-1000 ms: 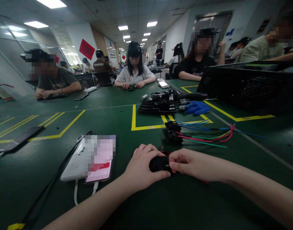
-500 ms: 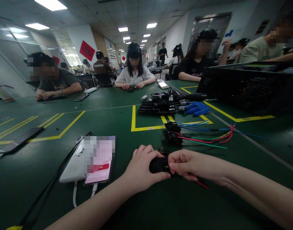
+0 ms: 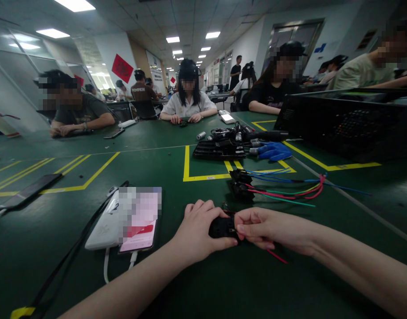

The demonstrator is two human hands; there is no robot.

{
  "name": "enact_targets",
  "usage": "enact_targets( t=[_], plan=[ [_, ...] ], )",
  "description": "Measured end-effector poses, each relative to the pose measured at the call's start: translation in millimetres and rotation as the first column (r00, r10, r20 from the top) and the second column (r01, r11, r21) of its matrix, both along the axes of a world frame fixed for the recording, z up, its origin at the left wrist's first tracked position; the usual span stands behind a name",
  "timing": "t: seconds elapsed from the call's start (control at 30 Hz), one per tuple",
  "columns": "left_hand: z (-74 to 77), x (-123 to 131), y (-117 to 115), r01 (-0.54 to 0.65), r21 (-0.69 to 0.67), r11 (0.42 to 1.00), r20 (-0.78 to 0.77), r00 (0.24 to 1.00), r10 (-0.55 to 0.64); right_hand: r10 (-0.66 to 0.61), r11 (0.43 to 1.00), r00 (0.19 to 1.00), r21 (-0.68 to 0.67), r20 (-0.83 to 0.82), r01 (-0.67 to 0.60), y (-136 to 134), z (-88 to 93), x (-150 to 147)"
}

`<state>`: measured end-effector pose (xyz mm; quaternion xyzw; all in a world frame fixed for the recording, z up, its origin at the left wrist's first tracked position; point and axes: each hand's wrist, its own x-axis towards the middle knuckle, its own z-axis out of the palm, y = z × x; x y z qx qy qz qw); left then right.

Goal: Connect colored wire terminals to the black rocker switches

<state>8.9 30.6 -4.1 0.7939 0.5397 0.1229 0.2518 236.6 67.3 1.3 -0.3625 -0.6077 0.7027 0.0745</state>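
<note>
My left hand (image 3: 199,230) is wrapped round a small black plastic housing (image 3: 221,227), thumb on the near side and fingers on the far side. Pinched at the housing's right end are the fingertips of my right hand (image 3: 258,226); what sits between them is too small and covered to make out. A red wire (image 3: 277,256) sticks out below my right hand, its other part hidden. Just beyond my hands lie two black connector blocks (image 3: 240,184) with blue, red, green and yellow wires (image 3: 299,188) running off to the right.
Left of my hands lie a white power bank (image 3: 105,226) and a lit phone (image 3: 142,221) with white cables. A black strap (image 3: 73,252) runs beside them. Farther back are black tools (image 3: 220,148), a blue glove (image 3: 275,150) and a large black case (image 3: 343,124). Several people sit around the green table (image 3: 140,166).
Both hands keep nearly the same hold on the black housing. The whole view has shifted slightly, and the red wire's end sits a little more to the left.
</note>
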Motion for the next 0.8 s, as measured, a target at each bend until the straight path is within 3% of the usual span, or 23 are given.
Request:
enact_targets(
  t=[0.3,0.6,0.8],
  plan=[
    [-6.4,-2.1,-0.4,0.015,0.029,0.999,0.015,1.0,-0.016,0.057,0.998,0.997,0.025,0.047,-0.059,2.4,7.5,1.9],
    [-7.3,-0.4,-0.4,0.011,0.038,0.999,-0.006,1.0,-0.011,0.079,0.995,0.995,0.049,0.059,-0.082,3.4,3.2,1.2],
    [-7.2,-2.2,-3.0,0.008,0.041,0.999,0.024,1.0,-0.009,0.112,0.988,0.981,0.091,0.16,-0.128,2.7,7.8,1.9]
  ],
)
